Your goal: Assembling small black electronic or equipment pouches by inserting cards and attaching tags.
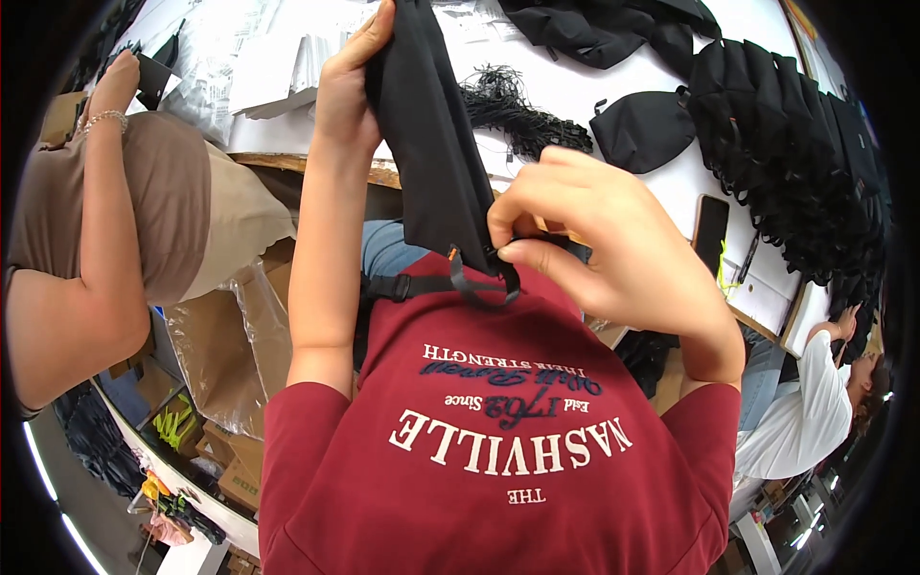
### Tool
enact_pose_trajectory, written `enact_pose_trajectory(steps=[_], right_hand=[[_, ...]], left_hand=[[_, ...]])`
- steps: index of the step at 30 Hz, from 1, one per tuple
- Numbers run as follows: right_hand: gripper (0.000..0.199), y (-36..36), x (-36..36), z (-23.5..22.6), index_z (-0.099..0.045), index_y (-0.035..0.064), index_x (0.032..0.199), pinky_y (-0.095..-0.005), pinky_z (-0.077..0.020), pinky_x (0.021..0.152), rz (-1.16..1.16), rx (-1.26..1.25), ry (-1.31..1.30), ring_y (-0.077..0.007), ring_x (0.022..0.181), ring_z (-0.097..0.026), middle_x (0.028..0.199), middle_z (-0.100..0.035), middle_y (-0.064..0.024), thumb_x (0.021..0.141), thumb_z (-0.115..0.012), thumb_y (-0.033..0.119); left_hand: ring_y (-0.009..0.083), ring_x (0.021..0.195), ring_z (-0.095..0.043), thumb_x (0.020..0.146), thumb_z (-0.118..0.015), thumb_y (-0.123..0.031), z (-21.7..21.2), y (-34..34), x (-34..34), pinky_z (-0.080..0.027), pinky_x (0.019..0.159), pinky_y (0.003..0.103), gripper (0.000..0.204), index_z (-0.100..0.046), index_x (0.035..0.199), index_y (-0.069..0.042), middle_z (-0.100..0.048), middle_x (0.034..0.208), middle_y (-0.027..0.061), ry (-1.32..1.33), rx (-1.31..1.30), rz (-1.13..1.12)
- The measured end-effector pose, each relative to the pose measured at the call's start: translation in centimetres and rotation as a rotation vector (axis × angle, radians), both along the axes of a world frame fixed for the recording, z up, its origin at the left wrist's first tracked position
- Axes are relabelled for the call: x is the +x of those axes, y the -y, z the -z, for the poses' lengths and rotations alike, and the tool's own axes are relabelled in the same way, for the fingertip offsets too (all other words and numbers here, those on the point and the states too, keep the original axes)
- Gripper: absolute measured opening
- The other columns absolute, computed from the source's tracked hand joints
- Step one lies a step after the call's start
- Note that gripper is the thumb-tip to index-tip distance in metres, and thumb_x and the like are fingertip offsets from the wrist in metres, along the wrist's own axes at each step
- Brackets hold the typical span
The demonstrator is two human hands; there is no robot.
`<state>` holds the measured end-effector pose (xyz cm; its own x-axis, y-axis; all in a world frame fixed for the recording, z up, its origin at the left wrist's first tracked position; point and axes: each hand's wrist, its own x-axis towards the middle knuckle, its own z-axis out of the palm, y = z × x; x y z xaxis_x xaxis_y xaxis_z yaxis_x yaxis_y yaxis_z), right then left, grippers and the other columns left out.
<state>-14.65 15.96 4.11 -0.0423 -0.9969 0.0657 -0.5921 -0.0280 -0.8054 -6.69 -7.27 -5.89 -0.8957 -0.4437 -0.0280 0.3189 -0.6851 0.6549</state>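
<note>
A long, narrow black fabric pouch [428,144] hangs upright in front of my chest, its lower end near my red shirt. My left hand [350,91] grips it by the upper left side, thumb on its face and the other fingers behind. Down at the lower right corner, my right hand [594,225] pinches the pouch's edge between thumb and forefinger; what small part lies in the pinch is hidden. A black strap loop [487,292] dangles from the bottom end, with a small orange tag [452,254] beside it.
On the white table [613,86] lie a heap of black cords [522,115], a flat black pouch [644,129], a row of black bags [757,125], a phone [710,230] and clear plastic wrapping [206,72]. Co-workers [105,206] sit to the left and right [805,412].
</note>
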Motion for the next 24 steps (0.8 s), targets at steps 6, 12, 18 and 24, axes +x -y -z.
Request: enact_pose_trajectory(steps=[6,12,18,24], right_hand=[[0.037,0.0,-1.8,2.7,-0.048,0.0030,0.103,-0.0335,-0.0480,0.070,0.415,-0.079,0.236,-0.0186,0.079,-0.059,0.088,-0.061,-0.0108,0.083,-0.071,0.023],[0.031,-1.5,-4.2,6.8,-0.056,-0.0013,0.110,-0.0237,-0.0428,0.054,0.502,0.192,1.494,-0.0148,0.058,-0.053,0.081,-0.060,-0.0073,0.085,-0.060,0.017],[0.038,-1.1,-3.7,8.0,-0.054,0.0049,0.121,-0.0261,-0.0437,0.087,0.440,0.027,0.593,-0.0149,0.096,-0.057,0.110,-0.059,-0.0098,0.094,-0.039,0.028],[0.065,-0.9,-2.5,5.0,-0.041,0.0081,0.135,-0.0320,-0.0462,0.089,0.544,-0.375,0.437,-0.0214,0.105,-0.057,0.116,-0.058,-0.0122,0.077,-0.071,0.007]], left_hand=[[0.0192,0.092,-0.064,0.097,-0.051,-0.027,-1.9,-1.5,1.5,-0.051,0.086,0.034,0.031,-0.062,0.102,0.001,-0.067,0.100,0.0101,0.373,0.115,-0.225],[0.0306,0.128,-0.038,0.067,-0.076,-0.033,-1.8,-2.0,5.2,-0.030,0.107,0.045,0.088,-0.034,0.142,-0.013,-0.037,0.143,0.0117,0.136,-1.073,-0.245],[0.0154,0.085,-0.062,0.074,-0.066,0.009,-1.9,-3.1,6.5,-0.051,0.079,0.030,0.026,-0.061,0.100,0.004,-0.064,0.091,0.0071,0.356,-1.019,-0.201],[0.0172,0.102,-0.059,0.078,-0.065,0.014,-2.7,-6.1,4.5,-0.048,0.086,0.026,0.064,-0.040,0.133,-0.005,-0.060,0.113,0.0166,0.427,-0.812,-0.152]])
